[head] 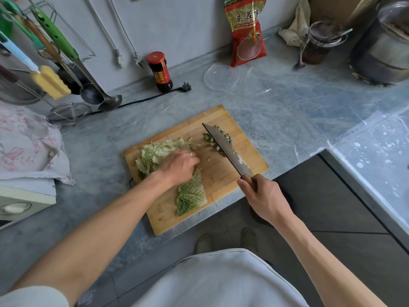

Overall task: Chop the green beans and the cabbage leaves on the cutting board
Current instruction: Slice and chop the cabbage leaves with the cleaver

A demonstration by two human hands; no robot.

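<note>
Green beans (215, 141) lie already chopped right of centre on the cutting board (223, 176); cabbage leaves (168, 160), mid-frame, remain whole under the pressing left hand (179, 166). Right hand (263, 198) grips the knife (225, 148).

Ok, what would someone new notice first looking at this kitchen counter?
Probably the wooden cutting board mid-counter, where the left hand presses on a pile of cabbage leaves. The right hand grips a long knife angled over chopped green beans. A bright red bag leans against the back wall.
</note>
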